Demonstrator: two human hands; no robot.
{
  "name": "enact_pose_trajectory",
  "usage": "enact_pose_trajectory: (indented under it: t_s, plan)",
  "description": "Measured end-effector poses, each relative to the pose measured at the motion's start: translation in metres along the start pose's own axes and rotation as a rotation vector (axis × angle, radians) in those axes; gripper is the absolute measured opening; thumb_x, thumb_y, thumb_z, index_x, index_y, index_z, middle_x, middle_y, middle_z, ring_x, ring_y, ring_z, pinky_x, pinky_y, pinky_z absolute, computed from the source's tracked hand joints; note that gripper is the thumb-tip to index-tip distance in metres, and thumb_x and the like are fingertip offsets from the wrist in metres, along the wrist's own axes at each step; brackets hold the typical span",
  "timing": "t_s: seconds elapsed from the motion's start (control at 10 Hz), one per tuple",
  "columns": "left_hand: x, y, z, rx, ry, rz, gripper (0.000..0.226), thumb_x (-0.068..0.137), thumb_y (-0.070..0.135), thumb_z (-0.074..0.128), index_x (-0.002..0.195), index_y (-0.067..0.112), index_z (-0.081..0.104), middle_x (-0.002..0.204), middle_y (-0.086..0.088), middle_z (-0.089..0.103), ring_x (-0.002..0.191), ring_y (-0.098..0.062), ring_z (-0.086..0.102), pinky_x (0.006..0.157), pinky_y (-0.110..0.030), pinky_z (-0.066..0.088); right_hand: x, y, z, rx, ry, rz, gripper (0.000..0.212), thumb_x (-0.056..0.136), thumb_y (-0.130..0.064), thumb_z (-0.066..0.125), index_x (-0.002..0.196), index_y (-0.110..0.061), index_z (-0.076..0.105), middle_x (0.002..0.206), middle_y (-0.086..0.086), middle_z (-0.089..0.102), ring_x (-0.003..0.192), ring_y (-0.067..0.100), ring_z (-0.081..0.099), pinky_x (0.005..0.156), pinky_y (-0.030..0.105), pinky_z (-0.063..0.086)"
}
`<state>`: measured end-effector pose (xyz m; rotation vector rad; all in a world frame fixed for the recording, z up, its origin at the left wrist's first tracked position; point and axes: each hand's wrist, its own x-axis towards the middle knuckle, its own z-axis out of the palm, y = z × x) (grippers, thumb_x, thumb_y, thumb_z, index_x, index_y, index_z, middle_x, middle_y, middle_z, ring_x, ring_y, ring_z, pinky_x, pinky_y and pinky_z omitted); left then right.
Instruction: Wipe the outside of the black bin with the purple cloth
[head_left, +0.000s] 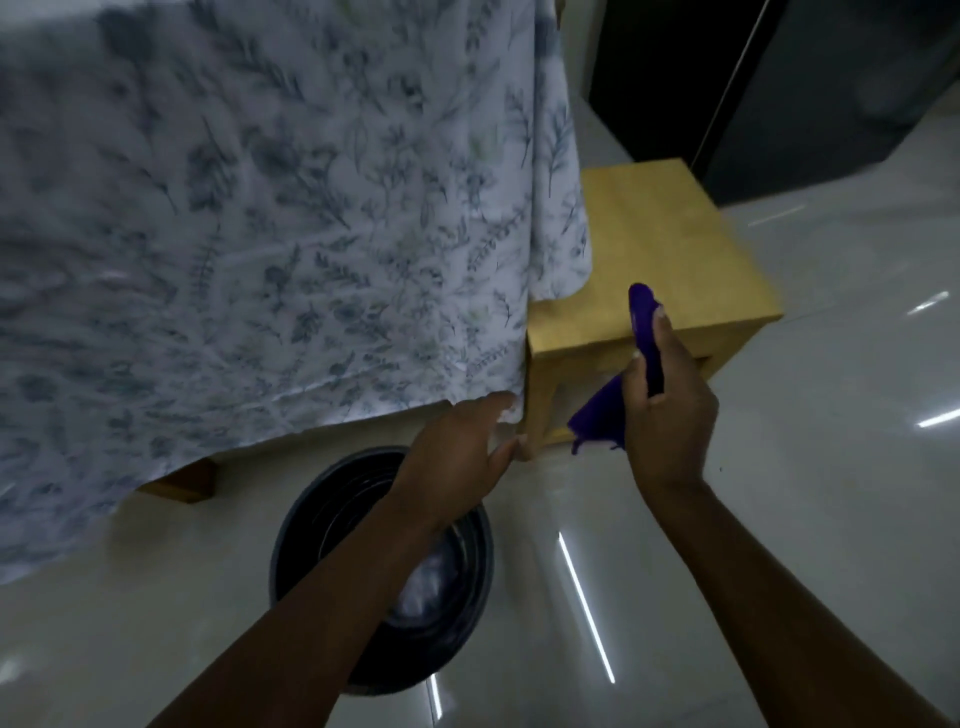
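Note:
The round black bin (322, 519) stands upright on the floor below me, seen from above, with something pale and crumpled inside it. My left forearm crosses over its opening. My left hand (457, 447) hovers above the bin's far rim with fingers spread, holding nothing, close to the hem of the bed sheet. My right hand (670, 405) is to the right of the bin, raised in front of the wooden table, and grips the purple cloth (597, 415), which sticks out above and hangs below the fist.
A bed draped in a floral blue-and-white sheet (260, 208) fills the left and top. A small yellow wooden bedside table (654, 249) stands beside it. Dark furniture (831, 78) is at the top right. The floor is glossy pale tile (831, 467).

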<state>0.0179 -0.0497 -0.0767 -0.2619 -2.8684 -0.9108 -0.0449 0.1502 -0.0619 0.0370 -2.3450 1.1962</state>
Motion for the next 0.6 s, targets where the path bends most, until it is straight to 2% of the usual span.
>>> enact_pose_trajectory:
  t_s: [0.1,0.2,0.3,0.4,0.5,0.6]
  plan:
    - [0.013,0.008,-0.035,0.009,-0.006,-0.047,0.053,0.089,0.045,0.052,0.133,0.014,0.053,0.124,-0.005,0.065,0.109,-0.018,0.061,0.095,-0.032,0.050,0.048,0.003,0.022,-0.184,-0.261,-0.012,0.051,0.096,-0.016,0.050,0.144,-0.007,0.037,0.145,0.017,0.046,0.137,0.031,0.039,0.111,0.044,0.034]
    - [0.020,0.011,-0.056,0.022,-0.020,-0.076,0.051,0.090,0.041,0.055,0.134,0.015,0.052,0.124,-0.005,0.064,0.110,-0.018,0.061,0.095,-0.034,0.050,0.062,0.006,0.035,-0.478,-0.565,-0.014,0.056,0.098,-0.025,0.044,0.149,-0.010,0.026,0.156,0.014,0.029,0.145,0.035,0.020,0.114,0.052,0.024]
    - [0.022,0.020,-0.080,0.028,-0.028,-0.116,0.052,0.091,0.037,0.058,0.136,0.014,0.050,0.128,-0.006,0.062,0.115,-0.019,0.059,0.100,-0.032,0.046,0.061,-0.008,0.028,-0.504,-0.673,0.001,0.056,0.098,-0.025,0.043,0.148,-0.006,0.027,0.158,0.013,0.025,0.146,0.033,0.017,0.114,0.052,0.019]
    - [0.027,0.030,-0.099,0.021,-0.035,-0.142,0.053,0.091,0.036,0.059,0.138,0.014,0.048,0.132,-0.007,0.059,0.119,-0.020,0.056,0.103,-0.032,0.043,0.061,-0.031,0.010,-0.325,-0.581,-0.023,0.051,0.093,-0.015,0.052,0.141,-0.001,0.040,0.148,0.018,0.042,0.139,0.034,0.035,0.112,0.047,0.029]
    - [0.046,0.052,-0.137,0.024,0.021,-0.122,0.055,0.090,0.038,0.056,0.137,0.011,0.048,0.135,-0.009,0.057,0.122,-0.022,0.055,0.106,-0.033,0.040,0.074,-0.081,-0.019,-0.239,-0.427,-0.099,0.038,0.087,-0.012,0.055,0.124,-0.002,0.055,0.121,0.015,0.062,0.113,0.030,0.057,0.094,0.031,0.043]
    - [0.057,0.071,-0.161,0.024,0.024,-0.145,0.058,0.089,0.044,0.051,0.136,0.010,0.050,0.133,-0.010,0.059,0.120,-0.023,0.056,0.105,-0.034,0.041,0.085,-0.122,-0.041,-0.206,-0.385,-0.089,0.034,0.086,-0.010,0.058,0.119,-0.004,0.056,0.115,0.013,0.064,0.105,0.028,0.059,0.089,0.026,0.039]
